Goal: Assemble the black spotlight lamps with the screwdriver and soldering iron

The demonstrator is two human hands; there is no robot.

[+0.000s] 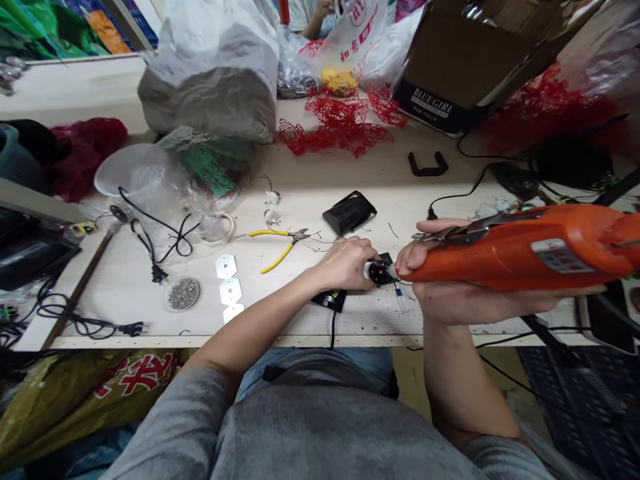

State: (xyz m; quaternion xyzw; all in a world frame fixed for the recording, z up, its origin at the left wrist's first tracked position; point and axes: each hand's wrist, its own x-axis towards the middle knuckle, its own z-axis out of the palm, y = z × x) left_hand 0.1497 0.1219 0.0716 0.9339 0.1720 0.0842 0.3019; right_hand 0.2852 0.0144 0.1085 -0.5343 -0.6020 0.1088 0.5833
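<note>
My right hand (440, 287) is wrapped round an orange electric screwdriver (520, 250) with a metal lever along its side. The tool lies nearly level, its nose pointing left at a small round black part with a white side (381, 272). My left hand (350, 263) is closed on that part, steadying it; its fingertips are partly hidden. Beneath my left hand lies a flat black piece (333, 300) with a black cable leading to the table edge. A small blue-ended part (399, 289) lies just below the screwdriver's nose.
Yellow-handled cutters (280, 248), a black housing (350, 212), metal plates (231, 291) and a dish of screws (183, 294) lie on the left and middle. A black bracket (427, 165), red plastic frames (345, 120) and a cardboard box (460, 67) stand farther back. Cords lie at both sides.
</note>
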